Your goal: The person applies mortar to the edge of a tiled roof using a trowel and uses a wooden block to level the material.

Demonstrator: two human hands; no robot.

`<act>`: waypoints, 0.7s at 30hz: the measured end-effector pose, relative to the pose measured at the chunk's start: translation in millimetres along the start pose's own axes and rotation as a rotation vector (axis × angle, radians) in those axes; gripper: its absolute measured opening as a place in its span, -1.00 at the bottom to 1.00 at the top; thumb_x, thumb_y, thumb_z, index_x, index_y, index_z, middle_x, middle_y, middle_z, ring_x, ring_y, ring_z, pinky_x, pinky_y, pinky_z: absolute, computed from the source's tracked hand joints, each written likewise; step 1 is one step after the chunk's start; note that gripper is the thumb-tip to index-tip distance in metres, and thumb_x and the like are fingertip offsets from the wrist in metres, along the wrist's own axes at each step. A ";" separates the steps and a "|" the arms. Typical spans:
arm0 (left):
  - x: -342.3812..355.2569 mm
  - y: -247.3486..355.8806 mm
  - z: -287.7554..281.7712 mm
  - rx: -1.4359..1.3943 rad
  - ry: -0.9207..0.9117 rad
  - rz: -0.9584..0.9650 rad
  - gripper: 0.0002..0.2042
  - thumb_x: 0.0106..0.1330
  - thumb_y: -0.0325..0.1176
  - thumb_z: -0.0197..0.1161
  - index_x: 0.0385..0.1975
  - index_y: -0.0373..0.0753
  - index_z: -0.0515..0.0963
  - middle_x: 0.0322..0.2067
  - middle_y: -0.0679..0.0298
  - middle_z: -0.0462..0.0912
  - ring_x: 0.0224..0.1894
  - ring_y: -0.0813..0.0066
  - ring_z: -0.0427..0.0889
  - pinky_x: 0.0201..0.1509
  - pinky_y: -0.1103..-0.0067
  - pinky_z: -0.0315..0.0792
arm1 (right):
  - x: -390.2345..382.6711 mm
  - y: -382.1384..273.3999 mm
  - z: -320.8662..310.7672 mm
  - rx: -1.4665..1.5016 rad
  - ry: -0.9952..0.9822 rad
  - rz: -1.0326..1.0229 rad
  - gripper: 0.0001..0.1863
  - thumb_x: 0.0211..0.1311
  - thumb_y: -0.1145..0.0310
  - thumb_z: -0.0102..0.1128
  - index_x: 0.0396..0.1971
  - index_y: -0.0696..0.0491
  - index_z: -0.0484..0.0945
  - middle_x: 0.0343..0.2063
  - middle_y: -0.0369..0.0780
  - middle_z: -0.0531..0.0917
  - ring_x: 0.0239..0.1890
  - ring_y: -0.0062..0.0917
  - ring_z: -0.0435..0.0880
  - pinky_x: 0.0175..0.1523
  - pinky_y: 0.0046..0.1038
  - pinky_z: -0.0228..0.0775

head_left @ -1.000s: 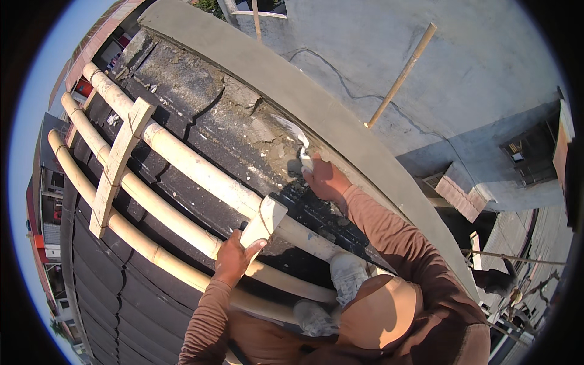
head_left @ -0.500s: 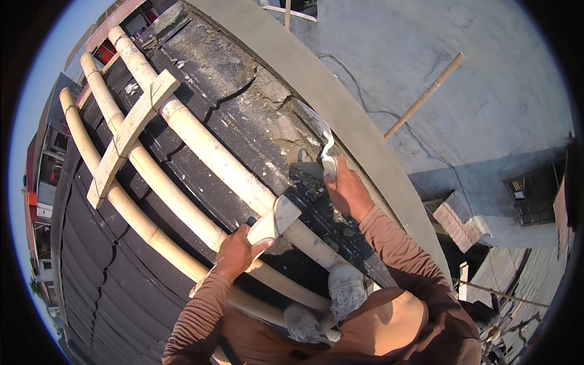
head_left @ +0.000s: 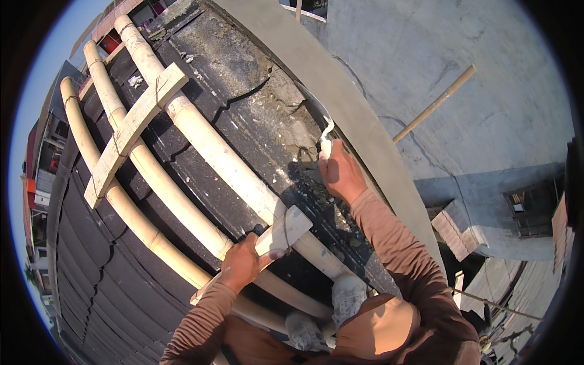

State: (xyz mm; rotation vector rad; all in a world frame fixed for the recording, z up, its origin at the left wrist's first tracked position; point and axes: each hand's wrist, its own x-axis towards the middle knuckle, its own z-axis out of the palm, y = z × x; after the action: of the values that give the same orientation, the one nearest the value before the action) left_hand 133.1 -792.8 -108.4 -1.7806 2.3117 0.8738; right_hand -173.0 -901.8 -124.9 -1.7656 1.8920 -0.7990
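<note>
Nearby, the left hand (head_left: 240, 263) is wrapped around the near slat (head_left: 286, 231), which lies across the bamboo poles (head_left: 220, 159) over the roof (head_left: 97, 267). Farther up, the right hand (head_left: 342, 173) grasps the trowel (head_left: 326, 147) by its handle, its blade beside the grey ledge (head_left: 371, 131) along the roof's right edge. Beyond, the far slat (head_left: 135, 135) crosses the poles toward the roof's far end.

Building site: roof (head_left: 79, 267), bamboo poles (head_left: 231, 172), trowel (head_left: 326, 148)

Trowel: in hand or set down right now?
In hand: the right hand grips the trowel by its pale handle.
</note>
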 end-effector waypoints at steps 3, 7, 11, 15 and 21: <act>-4.2 4.0 -0.8 -0.038 0.034 0.013 -0.26 0.25 0.35 0.33 -0.20 -0.40 0.44 -0.47 -0.13 0.66 -0.32 -0.23 0.70 -0.19 0.15 0.58 | 6.3 -2.6 0.1 -0.031 -0.039 0.004 -0.58 0.39 0.24 0.14 -0.10 0.32 0.29 -0.30 0.27 0.67 -0.21 0.20 0.67 -0.07 0.05 0.49; -9.3 -1.1 -2.0 -0.013 -0.012 -0.030 -0.23 0.23 0.37 0.31 -0.16 -0.41 0.44 -0.40 -0.17 0.68 -0.26 -0.23 0.71 -0.16 0.14 0.58 | 31.5 -16.4 11.7 0.040 -0.094 0.067 -0.59 0.43 0.25 0.14 -0.09 0.34 0.32 -0.28 0.31 0.65 -0.17 0.23 0.65 -0.05 0.04 0.46; 0.8 9.4 -3.6 -0.013 -0.048 -0.022 -0.19 0.22 0.41 0.28 -0.09 -0.41 0.43 -0.31 -0.20 0.71 -0.19 -0.22 0.73 -0.08 0.12 0.60 | 42.8 -5.6 6.0 0.044 -0.097 0.083 -0.54 0.42 0.21 0.18 -0.06 0.36 0.36 -0.24 0.28 0.67 -0.12 0.19 0.67 0.01 -0.01 0.49; 0.7 8.1 -3.0 0.014 -0.012 0.001 -0.21 0.27 0.37 0.27 -0.05 -0.43 0.44 -0.29 -0.23 0.71 -0.16 -0.23 0.73 -0.07 0.12 0.60 | 27.4 -9.5 3.9 0.035 -0.171 0.072 -0.52 0.40 0.25 0.16 0.00 0.41 0.33 -0.19 0.29 0.66 -0.06 0.18 0.68 0.08 -0.02 0.50; -6.6 -1.3 -4.8 0.025 0.013 -0.003 -0.17 0.27 0.39 0.25 -0.01 -0.48 0.45 -0.35 -0.21 0.70 -0.20 -0.21 0.73 -0.09 0.15 0.59 | -11.7 -26.9 -2.0 0.046 -0.188 0.093 -0.51 0.44 0.22 0.12 0.02 0.37 0.29 -0.24 0.29 0.67 -0.13 0.19 0.69 -0.02 0.01 0.52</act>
State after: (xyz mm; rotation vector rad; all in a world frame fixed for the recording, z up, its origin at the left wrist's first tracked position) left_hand 137.6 -789.8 -102.2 -1.7853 2.3166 0.8317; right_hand -153.1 -890.5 -106.4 -1.6500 1.8033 -0.6150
